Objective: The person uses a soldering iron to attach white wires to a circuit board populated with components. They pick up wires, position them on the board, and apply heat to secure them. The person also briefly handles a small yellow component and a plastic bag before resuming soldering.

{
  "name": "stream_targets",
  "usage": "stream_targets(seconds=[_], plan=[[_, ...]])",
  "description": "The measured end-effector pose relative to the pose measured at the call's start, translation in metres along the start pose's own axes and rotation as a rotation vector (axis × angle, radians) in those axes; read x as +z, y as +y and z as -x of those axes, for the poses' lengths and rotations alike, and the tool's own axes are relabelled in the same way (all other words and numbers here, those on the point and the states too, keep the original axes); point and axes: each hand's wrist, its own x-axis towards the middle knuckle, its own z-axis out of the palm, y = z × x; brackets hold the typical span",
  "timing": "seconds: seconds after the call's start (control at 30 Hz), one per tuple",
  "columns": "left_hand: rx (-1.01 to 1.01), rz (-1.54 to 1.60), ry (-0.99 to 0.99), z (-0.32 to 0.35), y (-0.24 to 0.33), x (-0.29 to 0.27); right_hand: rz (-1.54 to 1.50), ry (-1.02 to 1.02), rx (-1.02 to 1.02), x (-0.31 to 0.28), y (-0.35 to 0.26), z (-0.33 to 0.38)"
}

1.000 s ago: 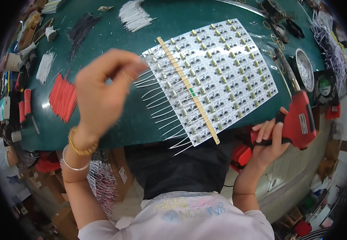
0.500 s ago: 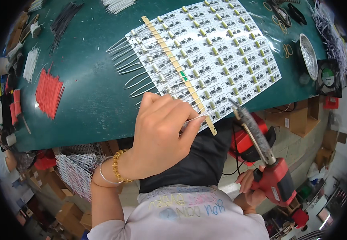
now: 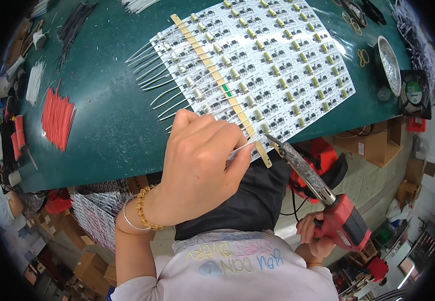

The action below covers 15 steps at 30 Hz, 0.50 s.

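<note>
My left hand [image 3: 205,158] pinches a thin white wire [image 3: 241,148] between thumb and index finger, its end lying at the near edge of a white circuit board panel [image 3: 290,72]. Rows of small components cover the panel. A narrow tan strip [image 3: 212,70] lies across it, and several white wires [image 3: 152,83] run under or over the strip and stick out to the left. My right hand [image 3: 315,236] is wrapped round the red and black handle of a soldering gun [image 3: 325,198]. The gun's tip reaches the panel's near edge, close to the wire end; whether they touch I cannot tell.
Bundles of red wires [image 3: 58,119], white wires [image 3: 35,83] and black wires [image 3: 74,27] lie on the green table [image 3: 102,135]. A metal bowl [image 3: 389,65] and a small black fan [image 3: 414,94] stand at the right. Stacked boards [image 3: 94,213] sit below the table's edge at left.
The soldering gun has moved left, bringing its tip from beside the panel to the wire end. My left hand keeps its pinch on the wire. The view has shifted slightly.
</note>
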Motion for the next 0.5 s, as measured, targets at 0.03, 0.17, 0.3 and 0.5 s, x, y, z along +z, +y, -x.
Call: stream_targets(seconds=[0.03, 0.17, 0.3, 0.5], plan=[[0.007, 0.007, -0.007, -0.001, 0.0, 0.0, 0.015, 0.029, 0.033, 0.004, -0.006, 0.0], [0.012, -0.003, -0.006, 0.001, -0.002, 0.0, 0.08, 0.046, 0.151, 0.003, -0.008, 0.0], [0.014, 0.009, 0.003, 0.0, 0.0, 0.001, 0.126, 0.0, 0.084, 0.001, -0.003, -0.002], [0.019, 0.015, 0.012, 0.0, -0.001, -0.001, 0.042, -0.017, 0.047, 0.006, -0.008, -0.009]])
